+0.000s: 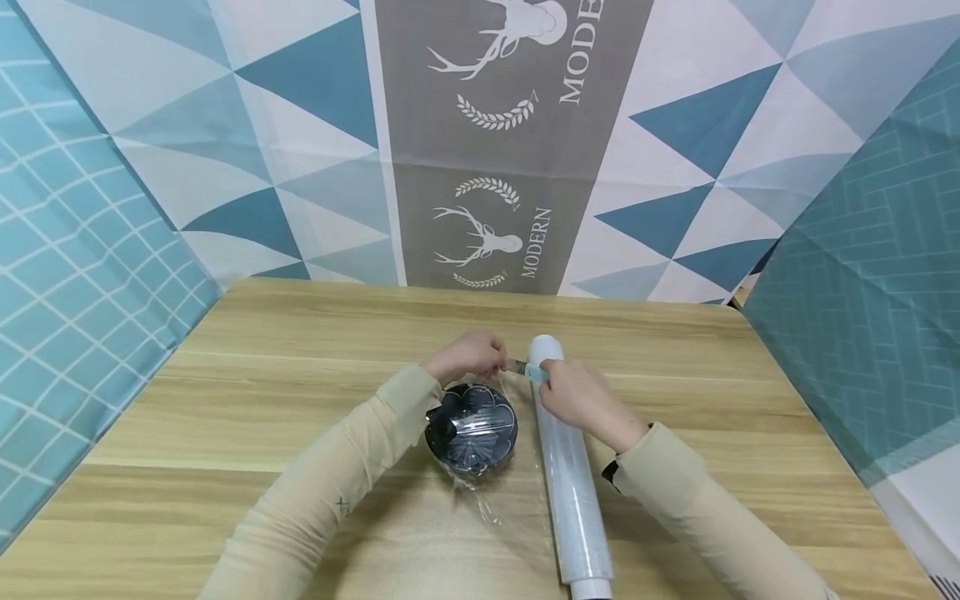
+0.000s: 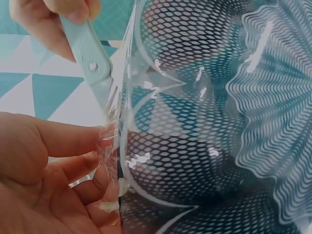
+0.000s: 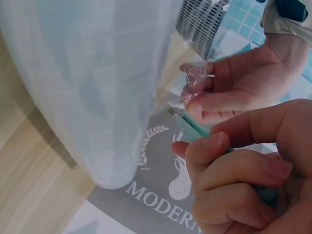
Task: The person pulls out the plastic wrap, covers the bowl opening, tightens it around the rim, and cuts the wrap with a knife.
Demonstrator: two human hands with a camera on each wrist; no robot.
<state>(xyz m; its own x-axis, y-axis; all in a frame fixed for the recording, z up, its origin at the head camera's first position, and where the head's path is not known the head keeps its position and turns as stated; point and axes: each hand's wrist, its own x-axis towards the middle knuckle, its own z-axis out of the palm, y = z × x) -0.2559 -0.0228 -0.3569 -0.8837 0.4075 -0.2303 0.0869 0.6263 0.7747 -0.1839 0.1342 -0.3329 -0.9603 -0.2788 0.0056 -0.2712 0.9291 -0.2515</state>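
Observation:
A dark bowl (image 1: 471, 429) with a white scalloped pattern stands on the table, clear plastic wrap (image 2: 108, 161) stretched over its top. At the bowl's far edge my left hand (image 1: 474, 353) pinches a bunched edge of the wrap between thumb and fingers. My right hand (image 1: 579, 393) grips a small knife (image 2: 90, 58) by its mint-green handle. Its blade (image 2: 101, 92) points toward my left fingertips and meets the gathered wrap. Beneath my right hand lies a long roll of plastic wrap (image 1: 573, 500), with a thin sheet running from it to the bowl.
The wood-grain table (image 1: 247, 375) extends on both sides of the arms. A patterned cloth backdrop (image 1: 480, 142) rises behind its far edge. Blue tiled-print sheets (image 1: 67, 250) flank the left and right sides. The near end of the roll reaches the bottom of the head view.

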